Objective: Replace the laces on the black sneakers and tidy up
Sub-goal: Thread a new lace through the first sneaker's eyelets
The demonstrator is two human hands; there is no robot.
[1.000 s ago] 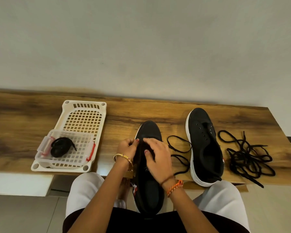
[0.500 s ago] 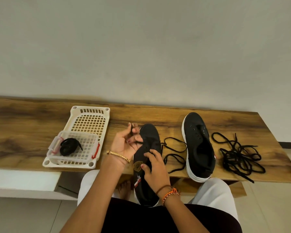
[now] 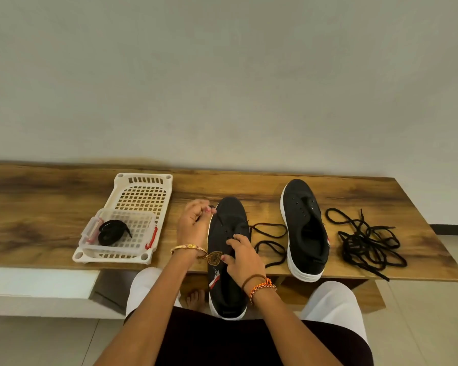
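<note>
A black sneaker (image 3: 229, 223) with a white sole lies toe-away over the near edge of the wooden bench (image 3: 249, 186). My right hand (image 3: 245, 257) grips it around the tongue and opening. My left hand (image 3: 193, 223) pinches the end of a black lace (image 3: 218, 217) and holds it up left of the toe; the lace runs into an eyelet. The rest of this lace (image 3: 271, 243) loops on the bench to the right. A second black sneaker (image 3: 306, 228), unlaced, stands further right. A tangled pile of black laces (image 3: 368, 241) lies at the far right.
A cream plastic basket (image 3: 140, 191) sits on the bench's left part. In it stands a small clear box (image 3: 127, 233) with red clips, holding a coiled black lace (image 3: 111, 232). A plain wall rises behind the bench. My knees and a bare foot are under the near edge.
My left hand has come away from the eyelets and drawn the lace end up and to the left. My right hand slid back along the shoe toward the tongue.
</note>
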